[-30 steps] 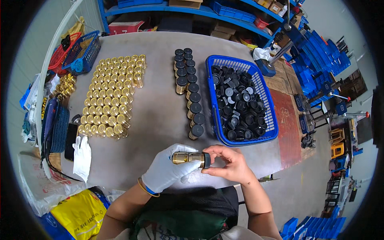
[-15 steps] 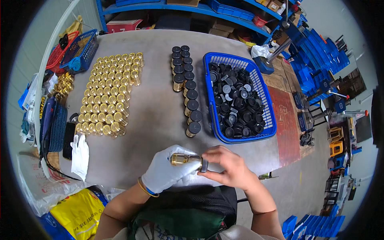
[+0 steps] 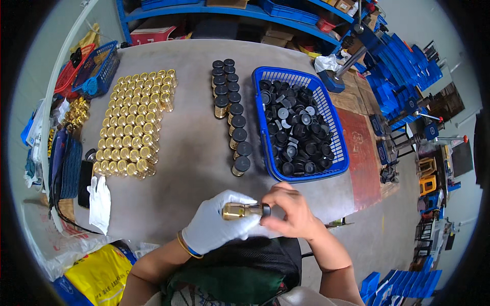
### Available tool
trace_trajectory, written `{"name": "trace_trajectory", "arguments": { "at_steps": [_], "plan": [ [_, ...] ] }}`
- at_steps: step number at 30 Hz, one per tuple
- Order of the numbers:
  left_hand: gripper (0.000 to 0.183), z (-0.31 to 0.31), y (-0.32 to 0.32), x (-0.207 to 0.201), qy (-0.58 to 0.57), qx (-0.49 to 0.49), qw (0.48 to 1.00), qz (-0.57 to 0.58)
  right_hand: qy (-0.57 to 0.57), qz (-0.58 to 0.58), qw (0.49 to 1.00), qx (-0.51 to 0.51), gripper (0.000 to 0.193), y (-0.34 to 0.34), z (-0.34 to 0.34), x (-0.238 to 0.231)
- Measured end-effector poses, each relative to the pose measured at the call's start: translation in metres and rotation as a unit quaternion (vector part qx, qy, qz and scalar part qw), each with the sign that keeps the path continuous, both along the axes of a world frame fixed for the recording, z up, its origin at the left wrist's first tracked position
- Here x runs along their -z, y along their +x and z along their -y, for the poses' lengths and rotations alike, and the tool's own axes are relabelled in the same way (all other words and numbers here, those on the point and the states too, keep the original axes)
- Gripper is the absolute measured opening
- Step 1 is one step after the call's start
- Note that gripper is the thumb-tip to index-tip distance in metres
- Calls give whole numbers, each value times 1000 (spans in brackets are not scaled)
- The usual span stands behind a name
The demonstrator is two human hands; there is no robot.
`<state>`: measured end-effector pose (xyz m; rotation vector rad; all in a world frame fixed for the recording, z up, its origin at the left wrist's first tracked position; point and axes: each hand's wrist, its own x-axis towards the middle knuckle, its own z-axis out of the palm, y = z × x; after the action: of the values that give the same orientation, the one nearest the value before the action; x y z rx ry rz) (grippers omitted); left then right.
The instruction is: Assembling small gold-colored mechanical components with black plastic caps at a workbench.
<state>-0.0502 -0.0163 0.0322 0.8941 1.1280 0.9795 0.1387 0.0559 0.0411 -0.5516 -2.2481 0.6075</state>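
My left hand (image 3: pixel 217 224), in a white glove, is closed round a gold-coloured metal cylinder (image 3: pixel 233 211) lying sideways above the table's near edge. A black round cap (image 3: pixel 266 210) sits on the cylinder's right end. The bare fingers of my right hand (image 3: pixel 292 211) are closed on the cap, thumb below and forefinger above, slightly blurred. Beyond my hands stand several capped cylinders (image 3: pixel 238 135) in a double, then single row. At the left, a block of gold-coloured cylinders (image 3: pixel 133 122) stands upright without black caps.
A blue plastic basket (image 3: pixel 344 153) full of loose black caps (image 3: pixel 301 127) stands right of the rows. A spare white glove (image 3: pixel 99 206) and a dark phone (image 3: pixel 86 186) lie at the table's left edge. Red and blue baskets (image 3: pixel 104 69) stand at the far left, blue shelving (image 3: pixel 173 10) behind.
My right fingers have shifted round the cap, and the cylinder has moved slightly right. My left hand keeps its grip. The whole view has shifted a little.
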Motion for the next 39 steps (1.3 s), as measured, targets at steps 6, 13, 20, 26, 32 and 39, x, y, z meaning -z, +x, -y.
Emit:
{"name": "trace_trajectory", "arguments": {
  "at_steps": [6,13,20,26,32,39],
  "plan": [
    [43,2,8,13,233,-71,956,-160,-139,122,981,60,36,10,-32,7],
    [50,-5,4,7,296,-53,919,-256,94,312,852,410,24,49,-139,53],
    [39,-8,-3,15,69,-125,990,1,-316,-35,941,112,19,23,-71,24],
    [29,-10,-4,21,42,-120,990,65,-279,108,954,-23,65,-6,-6,-7],
    [27,-7,-3,27,85,-118,988,43,-327,-26,944,-35,59,4,-6,16],
    [33,-6,-3,28,38,-111,993,-2,-167,37,985,-24,41,1,-7,-6]
  ]
}}
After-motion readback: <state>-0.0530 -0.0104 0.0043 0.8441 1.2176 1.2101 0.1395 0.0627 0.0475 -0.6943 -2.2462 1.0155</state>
